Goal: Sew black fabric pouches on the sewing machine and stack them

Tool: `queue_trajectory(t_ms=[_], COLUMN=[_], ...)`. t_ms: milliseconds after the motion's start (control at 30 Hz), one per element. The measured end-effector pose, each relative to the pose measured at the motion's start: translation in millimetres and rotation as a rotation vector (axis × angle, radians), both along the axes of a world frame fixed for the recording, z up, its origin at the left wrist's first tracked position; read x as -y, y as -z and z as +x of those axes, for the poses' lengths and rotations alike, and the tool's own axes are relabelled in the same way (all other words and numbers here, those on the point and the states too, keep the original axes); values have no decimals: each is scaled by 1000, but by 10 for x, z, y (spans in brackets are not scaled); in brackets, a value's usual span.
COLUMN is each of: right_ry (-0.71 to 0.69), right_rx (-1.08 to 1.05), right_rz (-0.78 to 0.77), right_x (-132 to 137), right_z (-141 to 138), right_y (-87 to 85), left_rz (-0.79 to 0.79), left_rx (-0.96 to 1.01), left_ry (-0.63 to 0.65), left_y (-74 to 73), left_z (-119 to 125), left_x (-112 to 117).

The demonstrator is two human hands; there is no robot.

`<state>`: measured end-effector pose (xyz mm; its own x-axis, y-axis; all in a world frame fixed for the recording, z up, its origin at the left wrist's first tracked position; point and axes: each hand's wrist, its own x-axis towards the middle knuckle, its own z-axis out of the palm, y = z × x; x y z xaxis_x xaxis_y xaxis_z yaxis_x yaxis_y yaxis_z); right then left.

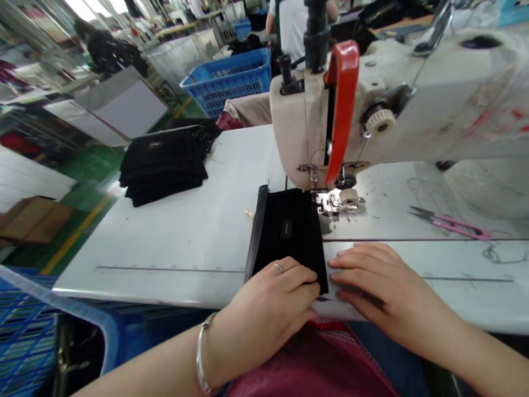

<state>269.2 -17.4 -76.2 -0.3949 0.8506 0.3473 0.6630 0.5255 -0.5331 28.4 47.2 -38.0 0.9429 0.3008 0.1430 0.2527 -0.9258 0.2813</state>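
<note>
A black fabric pouch (pixel 300 248) with a small label and a gold zipper pull on its left side lies on the sewing table. Its far right corner is beside the presser foot (pixel 336 203) of the sewing machine (pixel 297 121); I cannot tell if the fabric is under it. My left hand (pixel 275 300), with a ring and a bracelet, has its fingers curled over the pouch's near edge, gripping it. Just right of the pouch, my right hand (pixel 380 281) rests on the table, fingers stretched out and holding nothing.
A stack of black fabric pieces (pixel 165 160) sits at the table's far left. Pink thread snips (pixel 454 223) lie right of the machine foot. Blue baskets stand behind the table (pixel 231 80) and at the near left (pixel 82 309). Another person (pixel 291 27) sits beyond the machine.
</note>
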Motion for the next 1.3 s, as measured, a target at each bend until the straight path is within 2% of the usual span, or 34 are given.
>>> queue_trajectory(t_ms=[100,200,300,400,467,533,633,767,1067,1167,1300], right_ry=[46,45,29,2,-16,-28,-37,-50,-35,-18,15], right_rx=[-19,23,51,68,68,66,65,57,-19,-8,10], right_rz=[66,107,131,145,147,154,162,163,108,120,142], right_x=[150,193,188,183,184,185,189,196,220,216,208], right_z=[-82,-134,-147,-144,-141,-136,-127,-113,-80,-96,-137], right_y=[84,138,140,117,106,107,123,128,116,137,155], left_rz=[-88,-68,-81,-146,-109,-66,-79,-82,-202,-152,-10], left_rx=[218,264,224,317,403,397,282,266,301,302,248], left_ry=[-141,-190,-167,-264,-321,-279,-186,-204,-277,-243,-189], left_y=[119,219,228,193,183,207,290,364,343,342,355], left_z=[11,28,22,18,27,38,46,55,73,87,106], left_x=[126,134,126,146,171,197,226,237,196,198,215])
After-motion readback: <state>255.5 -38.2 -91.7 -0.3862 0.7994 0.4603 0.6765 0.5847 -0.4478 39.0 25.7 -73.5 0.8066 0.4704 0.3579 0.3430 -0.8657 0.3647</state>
